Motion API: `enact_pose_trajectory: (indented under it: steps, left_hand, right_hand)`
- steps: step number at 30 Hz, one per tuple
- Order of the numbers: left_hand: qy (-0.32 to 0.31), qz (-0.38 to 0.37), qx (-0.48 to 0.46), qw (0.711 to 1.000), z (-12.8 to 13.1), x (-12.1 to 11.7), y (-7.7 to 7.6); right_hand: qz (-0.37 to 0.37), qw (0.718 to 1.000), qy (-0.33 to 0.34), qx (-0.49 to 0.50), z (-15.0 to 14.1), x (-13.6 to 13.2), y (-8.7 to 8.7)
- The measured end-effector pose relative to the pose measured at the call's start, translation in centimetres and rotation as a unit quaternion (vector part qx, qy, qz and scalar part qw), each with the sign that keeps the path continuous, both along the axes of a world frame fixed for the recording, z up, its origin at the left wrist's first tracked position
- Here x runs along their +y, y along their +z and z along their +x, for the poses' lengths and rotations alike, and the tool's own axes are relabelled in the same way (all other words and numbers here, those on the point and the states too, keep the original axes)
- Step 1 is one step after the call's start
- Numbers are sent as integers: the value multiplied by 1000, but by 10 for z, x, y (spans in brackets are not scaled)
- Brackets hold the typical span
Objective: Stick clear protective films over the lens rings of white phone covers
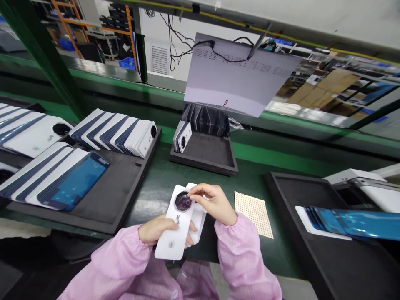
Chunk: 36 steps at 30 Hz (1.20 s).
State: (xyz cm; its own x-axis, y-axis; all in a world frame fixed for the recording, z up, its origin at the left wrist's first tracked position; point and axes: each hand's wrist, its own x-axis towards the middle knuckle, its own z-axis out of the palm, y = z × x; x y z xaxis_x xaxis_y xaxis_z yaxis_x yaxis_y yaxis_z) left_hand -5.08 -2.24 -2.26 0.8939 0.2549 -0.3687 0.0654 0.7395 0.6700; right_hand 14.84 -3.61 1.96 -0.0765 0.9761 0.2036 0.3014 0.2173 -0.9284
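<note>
My left hand (156,230) grips a white phone back cover (175,227) from below, with a second white cover (200,221) stacked behind it. A round dark camera ring (183,201) sits at the cover's top. My right hand (212,203) is closed in a pinch at the ring's right edge, fingertips on a thin film or tab too small to name. Both hands hover over the green bench near its front edge. Pink sleeves cover both arms.
A black tray (125,196) at left holds rows of white covers (115,135) and one with blue film (76,183). A smaller tray (206,160) lies behind the hands. A dotted yellow sheet (253,212) lies to the right, beside a black tray (312,246) with blue-filmed covers (350,223).
</note>
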Motion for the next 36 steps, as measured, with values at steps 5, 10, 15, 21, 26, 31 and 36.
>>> enact_pose_trajectory:
  steps: [5, 10, 15, 21, 26, 31, 36]
  left_hand:
    - [18, 5, 7, 1000, 0, -1, 2]
    - [16, 48, 25, 998, 6, -5, 5]
    - [108, 315, 102, 938, 9, -9, 23]
    - [186, 648, 277, 685, 1, -46, -12]
    - [141, 747, 307, 572, 10, -73, -51]
    - [136, 752, 293, 575, 13, -74, -51]
    - [151, 709, 264, 636, 6, -71, -39]
  right_hand:
    - [55, 992, -12, -111, -8, -1, -2]
    - [30, 983, 22, -181, -6, 5, -12]
    - [-108, 983, 17, -150, 17, 11, -24]
    - [-140, 951, -92, -259, 14, 11, -34]
    - [-212, 935, -62, -277, 22, 25, -36]
    - [-269, 928, -6, -256, 32, 37, -28]
    - [-226, 955, 54, -183, 31, 10, -11]
